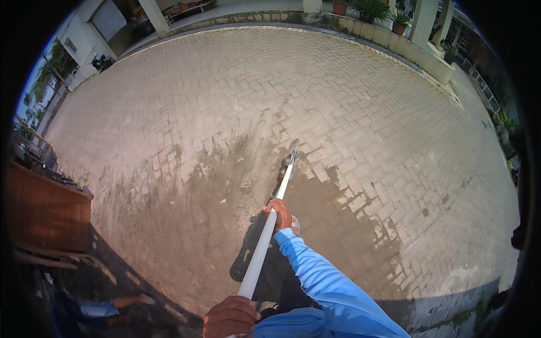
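A long white pole (260,256) slants away from me across the middle, with a small grey head (293,153) at its far end. That head meets the paving where dirt gives way to pale bricks; its exact kind is too small to tell. My right hand (277,216), in a blue sleeve, is wrapped round the pole midway along. Closer to me, at the lower edge, my left hand (232,316) grips the pole's near part. Wet-looking brown dirt (186,225) covers the bricks left of the pole and around it.
Herringbone brick paving (372,112) spreads ahead. A brown wooden panel (48,208) stands at the left. Another person's leg (132,301) shows at the lower left. Along the back runs a low wall (389,45) with potted plants (400,22) and pillars. A motorbike (101,62) is parked far left.
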Demonstrator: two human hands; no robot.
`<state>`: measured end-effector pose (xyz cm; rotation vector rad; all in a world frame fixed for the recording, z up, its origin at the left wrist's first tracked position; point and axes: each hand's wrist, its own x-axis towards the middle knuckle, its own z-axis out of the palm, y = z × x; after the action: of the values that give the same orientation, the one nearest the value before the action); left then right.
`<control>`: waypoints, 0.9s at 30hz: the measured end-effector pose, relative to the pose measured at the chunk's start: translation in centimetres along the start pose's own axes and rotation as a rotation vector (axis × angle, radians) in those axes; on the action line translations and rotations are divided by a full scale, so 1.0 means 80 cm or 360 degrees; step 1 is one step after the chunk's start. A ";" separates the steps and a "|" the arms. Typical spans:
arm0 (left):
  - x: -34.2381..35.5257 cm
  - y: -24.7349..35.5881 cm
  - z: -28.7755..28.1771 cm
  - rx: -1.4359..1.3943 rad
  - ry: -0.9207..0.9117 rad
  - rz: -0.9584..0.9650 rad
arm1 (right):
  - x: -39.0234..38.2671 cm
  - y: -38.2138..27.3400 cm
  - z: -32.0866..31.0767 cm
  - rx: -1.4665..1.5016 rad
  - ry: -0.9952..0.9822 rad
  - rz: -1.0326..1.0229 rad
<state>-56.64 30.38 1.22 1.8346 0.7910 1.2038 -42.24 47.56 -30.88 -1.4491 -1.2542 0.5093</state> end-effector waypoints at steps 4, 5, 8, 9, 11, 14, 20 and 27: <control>0.135 -0.109 0.004 0.0065 -0.0044 -0.0193 | 0.132 0.095 0.066 0.0815 -0.0105 0.0894; 0.169 -0.125 0.005 0.0081 -0.0076 -0.0272 | 0.125 0.096 0.079 0.0912 -0.0136 0.0981; 0.257 -0.145 0.001 0.0255 -0.0005 -0.0655 | 0.085 0.077 0.120 0.0247 -0.0194 0.0263; 0.277 -0.140 -0.004 0.0270 0.0027 -0.0699 | 0.060 0.060 0.138 0.0798 -0.0321 0.0931; 0.307 -0.129 -0.013 0.0324 0.0114 -0.0794 | 0.016 0.035 0.154 0.0246 -0.0768 0.0848; 0.337 -0.129 -0.021 0.0507 0.0081 -0.1102 | -0.001 0.004 0.165 0.0425 -0.1160 0.0954; 0.378 -0.115 -0.060 0.0064 0.0057 -0.0553 | 0.080 -0.059 0.111 0.0406 -0.1527 0.0605; 0.386 -0.149 -0.065 -0.0243 -0.0051 -0.0244 | 0.253 0.028 0.076 0.0054 -0.0506 0.0257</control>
<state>-51.41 63.19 5.80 1.6349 0.7847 1.1028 -39.43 68.51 -28.36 -1.4875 -1.3728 0.8932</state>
